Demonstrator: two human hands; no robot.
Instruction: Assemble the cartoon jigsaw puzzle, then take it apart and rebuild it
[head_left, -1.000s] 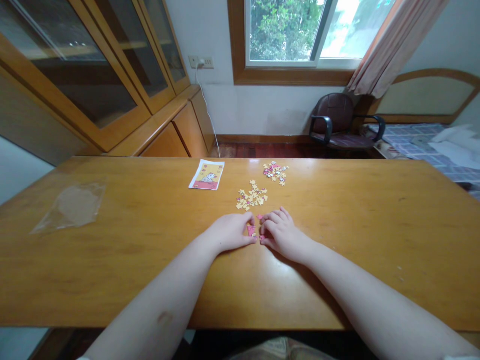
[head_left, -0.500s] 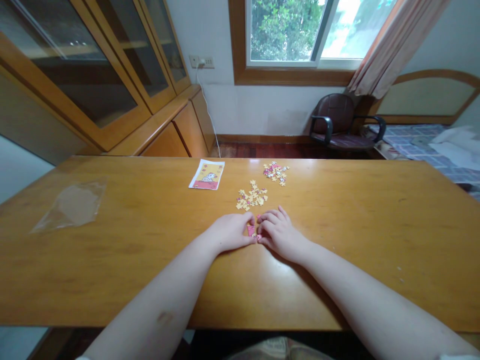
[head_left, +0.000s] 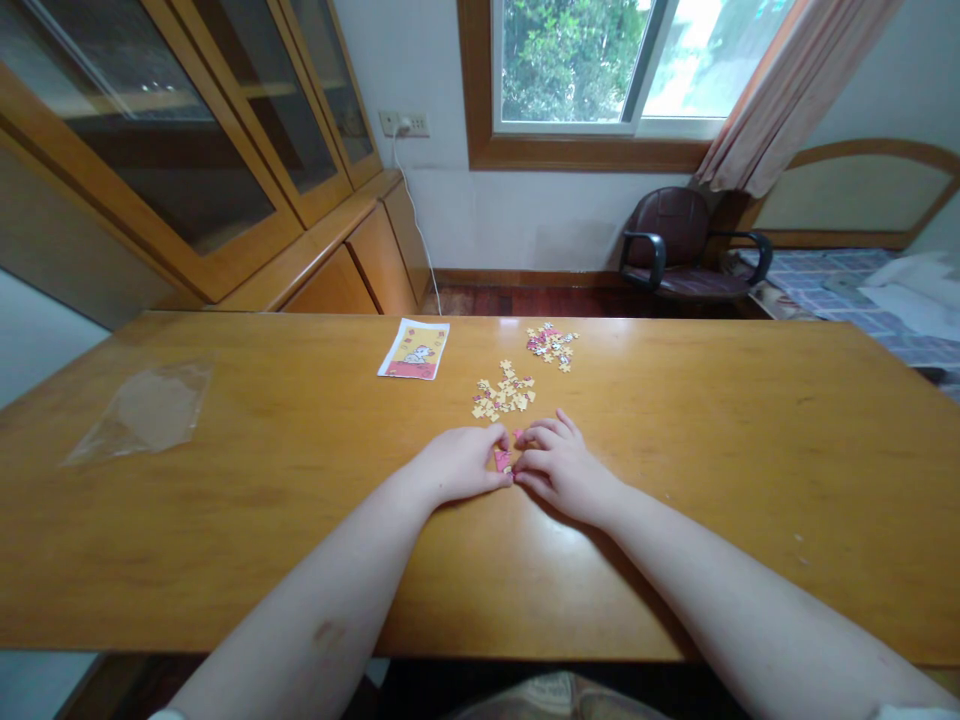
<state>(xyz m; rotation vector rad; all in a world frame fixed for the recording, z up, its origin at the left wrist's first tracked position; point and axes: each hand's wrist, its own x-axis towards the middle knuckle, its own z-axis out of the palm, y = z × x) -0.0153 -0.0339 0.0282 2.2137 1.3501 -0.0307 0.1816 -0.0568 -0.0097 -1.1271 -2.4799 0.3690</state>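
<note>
Both my hands rest on the wooden table [head_left: 675,520], fingertips meeting over small pink jigsaw pieces [head_left: 502,461]. My left hand [head_left: 457,463] pinches the pink pieces between thumb and fingers. My right hand [head_left: 559,465] presses its curled fingers against the same pieces from the right. Just beyond the hands lies a loose pile of yellow jigsaw pieces [head_left: 504,393]. Farther back sits a smaller pile of pink and yellow pieces [head_left: 551,343]. A reference picture card [head_left: 415,362] lies to the left of the piles.
A clear plastic bag [head_left: 142,410] lies at the table's left side. Wooden glass-door cabinets [head_left: 187,150] stand behind on the left. A dark armchair [head_left: 675,245] sits under the window, and a bed [head_left: 862,290] at the far right.
My right hand has slid a little to the left, closing the gap to my left hand over the pink pieces. My left hand has stayed put.
</note>
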